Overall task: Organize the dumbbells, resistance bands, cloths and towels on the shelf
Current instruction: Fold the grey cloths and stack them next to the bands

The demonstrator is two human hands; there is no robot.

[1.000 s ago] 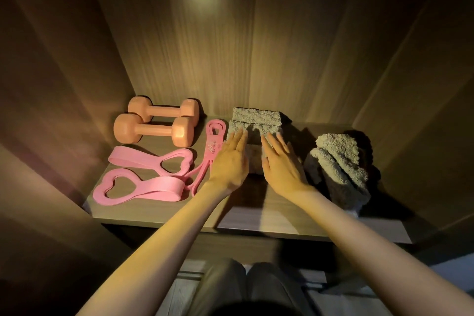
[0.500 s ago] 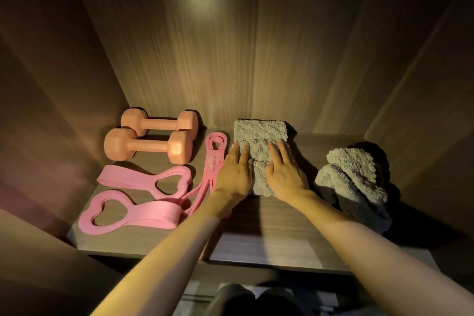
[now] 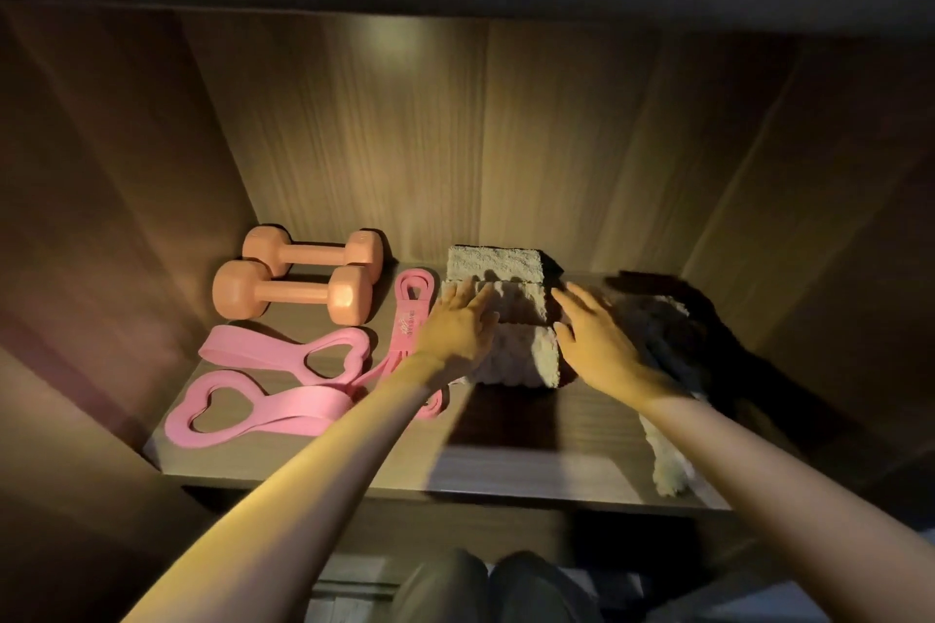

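Home closet shelf; dumbbells, towels

Dim warm light from above-left, hard dark shadows rightward, wide-angle warping, motion-blurred edges.

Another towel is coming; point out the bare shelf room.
Bare: the front of the shelf, between the bands and the loose towel, before the folded towels. Crowded: the left, with the dumbbells and bands.

- The narrow pink resistance band carries a pale printed mark; its characters are too blurred to read.
- No other text, label, number or sign is legible.
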